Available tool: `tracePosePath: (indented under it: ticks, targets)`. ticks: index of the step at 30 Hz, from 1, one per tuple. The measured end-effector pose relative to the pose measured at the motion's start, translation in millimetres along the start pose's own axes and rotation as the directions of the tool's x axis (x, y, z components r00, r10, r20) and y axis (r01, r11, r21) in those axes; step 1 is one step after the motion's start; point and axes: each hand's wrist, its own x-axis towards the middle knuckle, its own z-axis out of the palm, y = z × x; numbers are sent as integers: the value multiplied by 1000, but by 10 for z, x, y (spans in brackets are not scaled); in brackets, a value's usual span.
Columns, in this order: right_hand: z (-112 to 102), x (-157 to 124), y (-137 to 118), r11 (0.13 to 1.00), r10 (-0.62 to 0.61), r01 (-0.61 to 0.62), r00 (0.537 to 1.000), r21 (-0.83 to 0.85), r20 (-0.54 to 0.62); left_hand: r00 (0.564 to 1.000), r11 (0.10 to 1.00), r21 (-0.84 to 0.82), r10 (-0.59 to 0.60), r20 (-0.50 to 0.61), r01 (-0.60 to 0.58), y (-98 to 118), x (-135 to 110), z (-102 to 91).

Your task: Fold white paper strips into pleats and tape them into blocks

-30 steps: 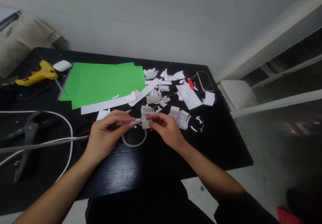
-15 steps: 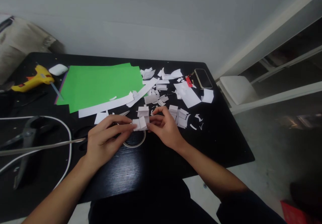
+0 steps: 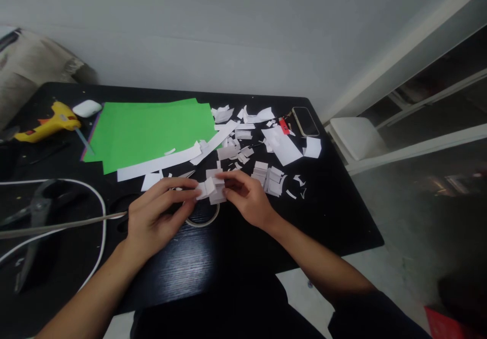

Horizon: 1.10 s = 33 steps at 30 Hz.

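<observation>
Between my hands is a small folded white paper piece (image 3: 216, 189) with several box-like flaps, held above the black table. My left hand (image 3: 158, 212) pinches its left end between thumb and fingers. On the other side, my right hand (image 3: 247, 197) grips its right edge, with the fingertips partly hidden by the paper. Below the piece lies a roll of tape (image 3: 203, 223), seen as a pale ring. Scissors (image 3: 124, 211) lie partly behind my left hand, their tip showing beyond it. More folded white paper pieces (image 3: 269, 178) rest just right of my right hand.
Green paper sheets (image 3: 152, 131) and long white strips (image 3: 160, 162) cover the back left. A yellow glue gun (image 3: 47, 123), a white case (image 3: 87, 108), pliers (image 3: 36, 222) and a white cable (image 3: 102, 207) lie left. Paper scraps (image 3: 281, 146) and a phone (image 3: 305, 121) are at right.
The folded paper piece has turned between my hands, its upper flap now lower and a flap showing beneath. My right fingers have moved onto its top right edge.
</observation>
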Motion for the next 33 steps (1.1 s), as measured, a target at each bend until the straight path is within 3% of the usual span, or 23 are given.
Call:
tracePosePath:
  ticks: [8,11,15,19,29,33]
  targets:
    - [-27,54,-11,1000,28,-28,983,5,-181,1000,1000,-9,-15,8,15,-1,-19,-4]
    - [-14,63,7,993,67,-45,977,113,-204,1000,1000,0,-14,5,14,12,-12,-2]
    - [5,62,-5,940,210,-152,964,307,-166,1000,1000,16,-12,-2,12,1,-21,5]
    - [9,60,-34,925,271,-237,959,297,-78,1000,999,34,-17,14,17,-12,-35,23]
    - [46,20,15,954,236,-215,968,207,-86,994,996,62,55,90,-60,25,-59,69]
    - [69,-17,-40,974,168,-153,983,168,-78,993,993,90,65,98,-74,16,-76,75]
